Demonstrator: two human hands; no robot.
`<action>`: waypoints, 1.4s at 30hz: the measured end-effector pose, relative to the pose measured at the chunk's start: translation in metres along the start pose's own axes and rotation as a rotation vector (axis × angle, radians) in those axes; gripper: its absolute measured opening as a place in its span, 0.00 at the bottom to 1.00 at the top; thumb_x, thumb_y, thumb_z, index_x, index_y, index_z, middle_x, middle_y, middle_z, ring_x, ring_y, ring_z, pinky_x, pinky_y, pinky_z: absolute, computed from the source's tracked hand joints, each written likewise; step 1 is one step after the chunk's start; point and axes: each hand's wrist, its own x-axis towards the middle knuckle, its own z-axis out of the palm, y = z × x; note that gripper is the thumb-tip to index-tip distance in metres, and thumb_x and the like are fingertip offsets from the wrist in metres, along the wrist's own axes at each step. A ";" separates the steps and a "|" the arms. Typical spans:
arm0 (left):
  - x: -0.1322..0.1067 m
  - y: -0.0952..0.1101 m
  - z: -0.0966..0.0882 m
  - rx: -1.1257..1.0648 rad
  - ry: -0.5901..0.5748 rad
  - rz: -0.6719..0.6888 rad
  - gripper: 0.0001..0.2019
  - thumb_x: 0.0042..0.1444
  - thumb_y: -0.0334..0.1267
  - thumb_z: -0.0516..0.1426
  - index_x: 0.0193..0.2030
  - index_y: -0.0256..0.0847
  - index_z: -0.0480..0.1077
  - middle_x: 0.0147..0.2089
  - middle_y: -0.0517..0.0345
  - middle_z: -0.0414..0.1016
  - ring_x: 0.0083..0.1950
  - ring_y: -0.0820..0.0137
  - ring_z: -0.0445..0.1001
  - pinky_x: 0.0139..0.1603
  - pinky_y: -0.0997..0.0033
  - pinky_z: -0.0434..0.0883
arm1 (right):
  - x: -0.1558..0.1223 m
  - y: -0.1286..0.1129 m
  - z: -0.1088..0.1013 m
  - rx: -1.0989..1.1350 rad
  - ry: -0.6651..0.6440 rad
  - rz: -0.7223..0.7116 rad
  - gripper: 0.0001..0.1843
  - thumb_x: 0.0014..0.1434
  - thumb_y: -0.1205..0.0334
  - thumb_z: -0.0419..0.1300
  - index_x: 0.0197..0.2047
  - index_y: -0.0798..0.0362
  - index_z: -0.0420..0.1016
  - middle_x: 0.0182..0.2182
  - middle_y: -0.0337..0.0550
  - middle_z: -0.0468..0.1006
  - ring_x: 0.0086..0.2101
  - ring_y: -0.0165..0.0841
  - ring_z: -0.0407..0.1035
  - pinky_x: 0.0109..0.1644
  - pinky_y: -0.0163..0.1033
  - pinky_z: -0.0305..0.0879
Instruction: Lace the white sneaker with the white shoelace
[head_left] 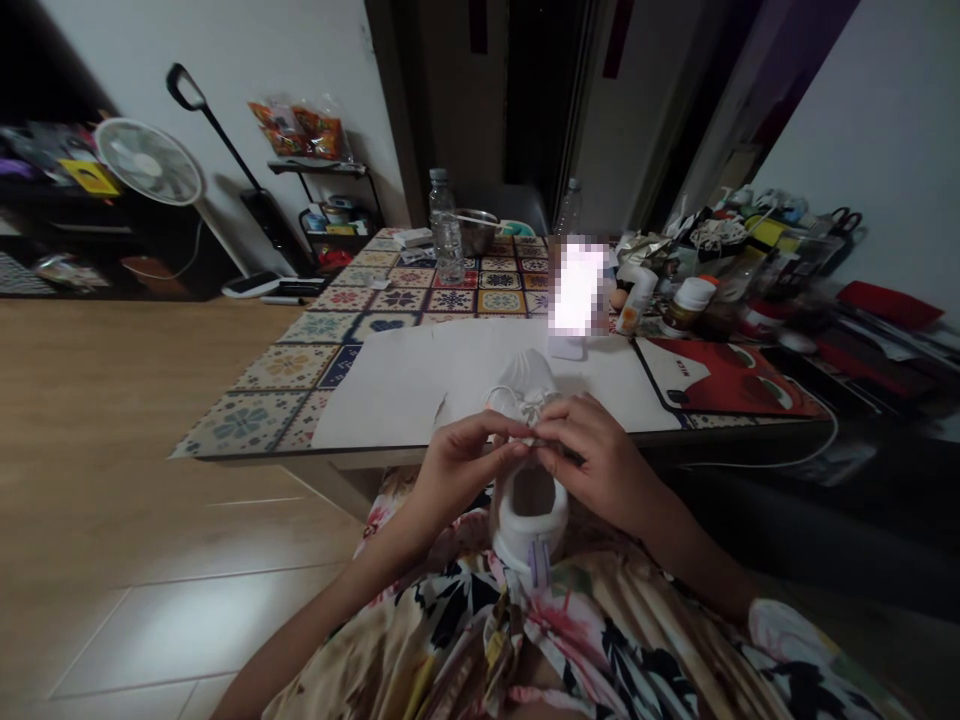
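A white shoe (pixel 527 500) rests heel-down on my lap, its toe pointing up against the table edge. Both hands meet over its tongue. My left hand (pixel 457 462) pinches a white lace (pixel 534 408) between thumb and fingers. My right hand (pixel 600 455) is closed on the same lace from the other side. The fingertips of both hands touch near the knot area. The lower part of the shoe is partly hidden by my floral clothing.
A low table (pixel 315 345) with a patterned tile cloth stands in front, with white paper (pixel 420 385) on it. A water bottle (pixel 447 232), jars, a metal bowl and clutter sit further back and right. A fan (pixel 148 160) stands at left.
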 end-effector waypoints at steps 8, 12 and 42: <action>0.000 0.005 -0.001 0.031 0.026 0.016 0.04 0.47 0.36 0.67 0.28 0.40 0.80 0.28 0.57 0.77 0.32 0.72 0.72 0.34 0.74 0.69 | 0.000 0.004 0.003 0.278 -0.020 0.112 0.05 0.62 0.63 0.61 0.33 0.51 0.73 0.33 0.41 0.74 0.39 0.35 0.68 0.46 0.43 0.65; 0.000 0.003 0.000 -0.046 0.026 -0.087 0.08 0.45 0.40 0.69 0.29 0.38 0.79 0.29 0.56 0.78 0.30 0.72 0.73 0.32 0.74 0.70 | 0.001 0.005 0.001 0.279 -0.091 0.076 0.01 0.61 0.65 0.61 0.37 0.51 0.72 0.36 0.42 0.75 0.40 0.36 0.69 0.47 0.43 0.64; 0.025 -0.025 -0.014 -0.014 0.003 0.029 0.18 0.51 0.39 0.66 0.45 0.39 0.66 0.36 0.56 0.75 0.37 0.71 0.73 0.37 0.73 0.69 | 0.013 0.040 -0.017 0.096 -0.124 -0.227 0.10 0.67 0.51 0.55 0.42 0.45 0.74 0.43 0.41 0.81 0.47 0.37 0.72 0.55 0.49 0.63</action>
